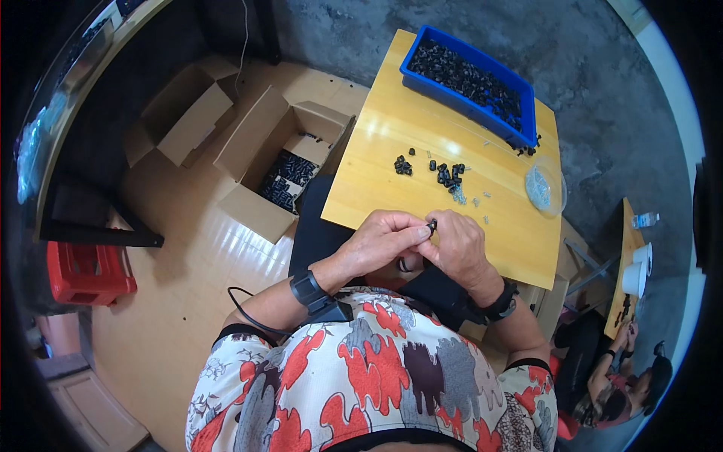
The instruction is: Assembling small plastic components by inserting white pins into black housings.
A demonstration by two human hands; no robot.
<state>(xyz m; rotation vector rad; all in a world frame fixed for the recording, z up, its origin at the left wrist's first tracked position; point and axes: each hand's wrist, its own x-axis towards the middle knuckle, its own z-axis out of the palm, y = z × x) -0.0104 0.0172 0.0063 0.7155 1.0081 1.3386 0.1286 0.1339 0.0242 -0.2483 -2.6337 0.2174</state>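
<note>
Left hand: fingers curled, pinching the small black part from its side.
Right hand: closed on the same part, fingertips meeting the left hand's.
Small black part: held between both hands, just above the near edge of the wooden surface.
Loose black parts: scattered just beyond the hands.
Clear bowl: beyond the right hand.
Blue bin: farthest from the hands, full of black parts.
Cardboard box: on the floor, beyond the left hand.

A yellow wooden table stands on grey concrete; open cardboard boxes and a red crate sit on glossy tan floor
</note>
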